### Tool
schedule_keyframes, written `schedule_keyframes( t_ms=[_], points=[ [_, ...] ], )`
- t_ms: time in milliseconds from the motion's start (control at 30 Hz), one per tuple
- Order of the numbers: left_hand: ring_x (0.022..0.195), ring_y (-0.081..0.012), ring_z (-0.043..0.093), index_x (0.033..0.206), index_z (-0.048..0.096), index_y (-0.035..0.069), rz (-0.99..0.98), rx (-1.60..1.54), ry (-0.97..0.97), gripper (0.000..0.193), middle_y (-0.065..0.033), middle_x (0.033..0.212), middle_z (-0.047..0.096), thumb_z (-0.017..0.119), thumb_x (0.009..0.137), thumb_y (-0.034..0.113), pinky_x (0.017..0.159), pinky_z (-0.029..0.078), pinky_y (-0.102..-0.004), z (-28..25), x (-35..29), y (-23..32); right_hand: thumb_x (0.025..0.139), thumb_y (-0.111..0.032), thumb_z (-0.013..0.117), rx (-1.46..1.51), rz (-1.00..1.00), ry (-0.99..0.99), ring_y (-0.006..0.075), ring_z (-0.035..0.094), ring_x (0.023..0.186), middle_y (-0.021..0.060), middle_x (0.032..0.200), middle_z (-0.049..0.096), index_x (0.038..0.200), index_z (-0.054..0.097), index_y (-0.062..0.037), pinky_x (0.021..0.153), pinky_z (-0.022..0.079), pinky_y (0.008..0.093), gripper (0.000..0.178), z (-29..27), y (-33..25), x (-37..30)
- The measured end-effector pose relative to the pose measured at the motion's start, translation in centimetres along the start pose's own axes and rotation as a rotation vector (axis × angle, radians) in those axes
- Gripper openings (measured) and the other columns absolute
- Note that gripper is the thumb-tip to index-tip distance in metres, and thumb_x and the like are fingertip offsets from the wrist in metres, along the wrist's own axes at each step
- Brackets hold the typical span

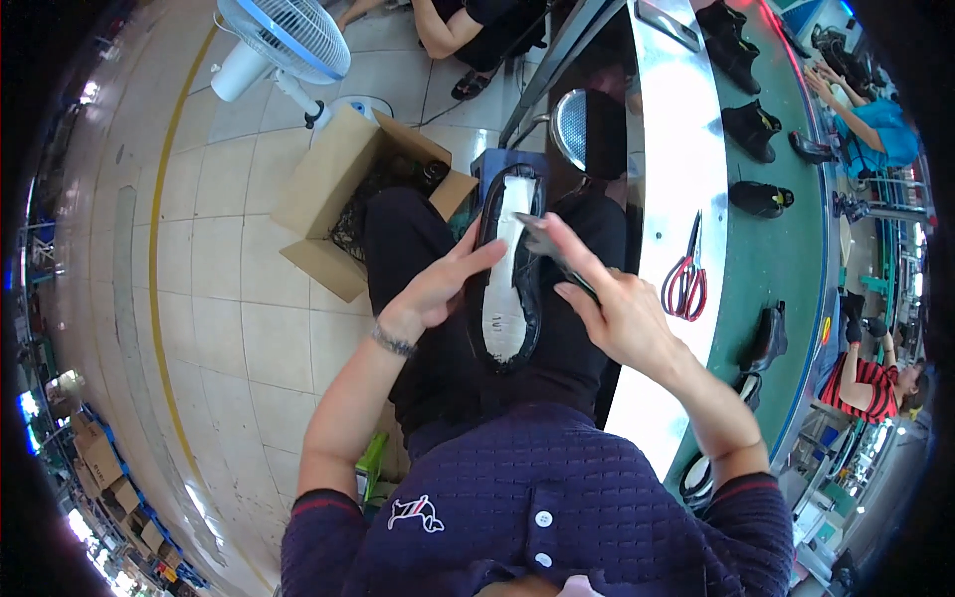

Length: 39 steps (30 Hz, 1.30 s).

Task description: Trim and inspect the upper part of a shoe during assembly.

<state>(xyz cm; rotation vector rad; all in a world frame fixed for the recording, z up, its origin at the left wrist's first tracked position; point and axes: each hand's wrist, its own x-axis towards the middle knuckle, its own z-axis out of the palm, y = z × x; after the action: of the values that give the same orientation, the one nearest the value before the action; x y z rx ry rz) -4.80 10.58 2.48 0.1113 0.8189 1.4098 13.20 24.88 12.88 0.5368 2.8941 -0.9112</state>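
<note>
A black shoe upper [477,323] lies sole side up over my lap, toe pointing away, with a white insole board [503,298] showing along its middle. My left hand [438,284] grips its left side, thumb pressed near the edge of the insole. In my right hand [622,308] is a small metal-bladed hand tool [542,239], its index finger stretched along it. The tool's tip meets the right side of the insole near the toe end; its handle is mostly hidden in the palm, so its exact kind is unclear.
An open cardboard box [328,179] with dark material stands left of my knees, near a fan [288,40]. At right, red-handled scissors [684,284] lie on a white bench edge [676,149]. Beyond it, a green conveyor [731,229] carries several black shoes. Other people sit nearby.
</note>
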Motion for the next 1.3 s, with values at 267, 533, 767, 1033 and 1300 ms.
schedule_keyframes(
  t_ms=[267, 533, 767, 1033, 1300],
  points=[
    [0.133, -0.0200, 0.038, 0.155, 0.007, 0.011, -0.005, 0.407, -0.015, 0.111, -0.0085, 0.146, 0.037, 0.084, 0.075, 0.019, 0.112, 0.028, -0.0342, 3.2, -1.1, 1.1, 0.090, -0.025, 0.065, 0.233, 0.568, 0.158, 0.0359, 0.066, 0.060, 0.0247, 0.084, 0.069, 0.154, 0.016, -0.0153, 0.058, 0.052, 0.0416, 0.082, 1.3, 2.5, -9.0],
    [0.145, -0.0219, 0.021, 0.154, -0.010, 0.016, 0.331, 0.761, -0.176, 0.135, -0.0098, 0.159, 0.014, 0.089, 0.062, 0.008, 0.115, 0.023, -0.0366, 3.5, -0.1, -1.7, 0.098, -0.037, 0.053, -0.004, 0.860, 0.119, 0.0338, 0.067, 0.065, 0.0179, 0.069, 0.065, 0.141, 0.046, -0.0175, 0.065, 0.049, 0.0440, 0.048, 5.6, 7.2, -16.1],
    [0.139, -0.0194, 0.032, 0.155, -0.003, 0.013, 0.320, 0.687, -0.211, 0.131, -0.0092, 0.157, 0.022, 0.088, 0.061, 0.005, 0.115, 0.025, -0.0339, 2.5, -0.1, -4.4, 0.099, -0.040, 0.050, 0.007, 0.936, 0.132, 0.0337, 0.068, 0.071, 0.0168, 0.074, 0.068, 0.132, 0.055, -0.0180, 0.069, 0.049, 0.0445, 0.041, 7.5, 8.9, -18.4],
    [0.140, -0.0208, 0.032, 0.155, -0.002, 0.011, 0.229, 0.721, -0.177, 0.130, -0.0099, 0.155, 0.026, 0.088, 0.062, 0.008, 0.116, 0.024, -0.0356, 2.4, -1.4, -6.1, 0.088, -0.031, 0.068, -0.198, 0.847, 0.234, 0.0290, 0.063, 0.086, 0.0119, 0.092, 0.062, 0.128, 0.060, -0.0214, 0.073, 0.050, 0.0414, 0.042, 8.3, 10.0, -18.7],
    [0.137, -0.0301, 0.037, 0.150, 0.028, 0.014, 0.421, 1.148, -0.157, 0.105, -0.0166, 0.150, 0.033, 0.085, 0.062, 0.010, 0.113, 0.029, -0.0370, 4.9, -2.1, -5.9, 0.080, -0.031, 0.078, 0.888, 0.568, 0.271, 0.0267, 0.055, 0.117, 0.0138, 0.126, 0.057, 0.134, 0.053, -0.0105, 0.099, 0.044, 0.0401, 0.063, 4.4, 6.9, -15.6]
  ],
)
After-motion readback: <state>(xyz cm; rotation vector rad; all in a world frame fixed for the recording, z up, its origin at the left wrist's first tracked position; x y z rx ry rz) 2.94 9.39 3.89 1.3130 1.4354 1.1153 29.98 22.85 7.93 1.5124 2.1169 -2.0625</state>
